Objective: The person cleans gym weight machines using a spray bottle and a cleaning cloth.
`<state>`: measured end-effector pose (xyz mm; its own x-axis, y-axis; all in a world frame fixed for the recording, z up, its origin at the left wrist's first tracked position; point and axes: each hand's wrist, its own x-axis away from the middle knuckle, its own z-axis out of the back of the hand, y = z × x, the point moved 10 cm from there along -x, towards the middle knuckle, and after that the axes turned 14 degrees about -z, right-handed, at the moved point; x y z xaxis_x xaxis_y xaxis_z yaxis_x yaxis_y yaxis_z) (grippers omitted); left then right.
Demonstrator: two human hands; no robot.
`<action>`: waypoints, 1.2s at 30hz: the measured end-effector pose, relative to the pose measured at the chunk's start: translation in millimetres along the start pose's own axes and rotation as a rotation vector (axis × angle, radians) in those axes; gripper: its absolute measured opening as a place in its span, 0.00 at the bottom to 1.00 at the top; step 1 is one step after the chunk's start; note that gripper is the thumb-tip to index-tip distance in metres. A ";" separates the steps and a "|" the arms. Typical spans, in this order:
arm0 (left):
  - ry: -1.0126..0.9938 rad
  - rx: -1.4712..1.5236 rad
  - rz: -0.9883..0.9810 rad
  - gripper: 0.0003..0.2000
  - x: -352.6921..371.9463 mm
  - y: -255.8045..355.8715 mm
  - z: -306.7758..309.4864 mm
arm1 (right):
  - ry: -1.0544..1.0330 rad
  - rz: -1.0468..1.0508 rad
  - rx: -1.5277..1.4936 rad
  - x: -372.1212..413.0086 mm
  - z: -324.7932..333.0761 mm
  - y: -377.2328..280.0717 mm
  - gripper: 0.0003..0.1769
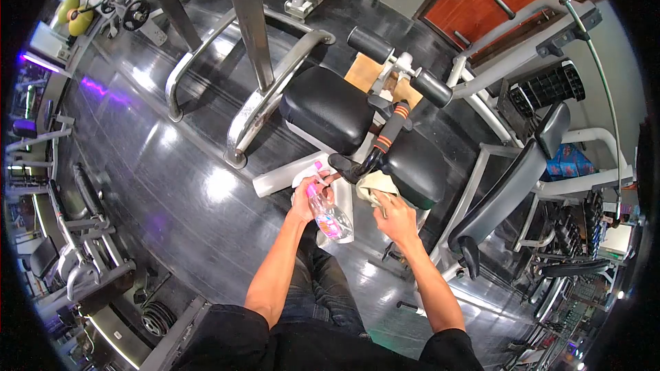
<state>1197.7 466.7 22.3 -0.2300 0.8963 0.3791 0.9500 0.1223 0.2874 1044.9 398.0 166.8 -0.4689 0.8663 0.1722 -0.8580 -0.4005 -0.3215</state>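
Clearly, both hands are occupied: the fingers of the left hand point(300, 205) are wrapped around a clear plastic spray bottle with a pink-and-white trigger head point(331, 221), held upright-ish over the machine's lower frame, while the fingers of the right hand point(399, 221) pinch a bunched, pale yellow cloth point(376, 185) beside the glossy black padded cushion point(414, 168). Whether the cloth presses on that cushion or only hangs by it, I cannot tell. The likeliest trouble is snagging, I judge, since a bent black bar with an orange-striped foam grip point(392, 129) juts down between the hands, its rounded black end point(342, 167) close to the trigger head; a sideways swing of either wrist could knock the bottle or catch a fold. A loose pinch on such a bunched cloth might let a corner slip off the fingers. Squeezing the bottle too hard near the trigger could send liquid astray, and any drips reaching the shiny dark floor point(185, 213) could make it slick underfoot
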 end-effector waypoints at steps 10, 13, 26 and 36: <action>0.042 -0.001 0.021 0.21 1.0 9.4 2.0 | 0.109 0.399 0.031 -10.1 -36.7 -87.4 0.29; 0.015 -0.038 0.037 0.21 -0.9 8.2 8.9 | 0.070 0.328 0.182 -9.0 -45.9 -78.9 0.29; -0.071 0.065 0.036 0.21 0.8 7.1 -10.0 | 0.032 0.032 0.094 13.4 -1.4 51.6 0.22; -0.037 0.024 0.031 0.22 4.1 2.6 -7.2 | 0.244 -0.162 -0.637 -16.4 14.8 11.6 0.24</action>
<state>1197.6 467.6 30.9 -0.1928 0.9149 0.3546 0.9615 0.1040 0.2545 1039.5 374.8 174.0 -0.2211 0.9724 0.0745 -0.5883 -0.0721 -0.8054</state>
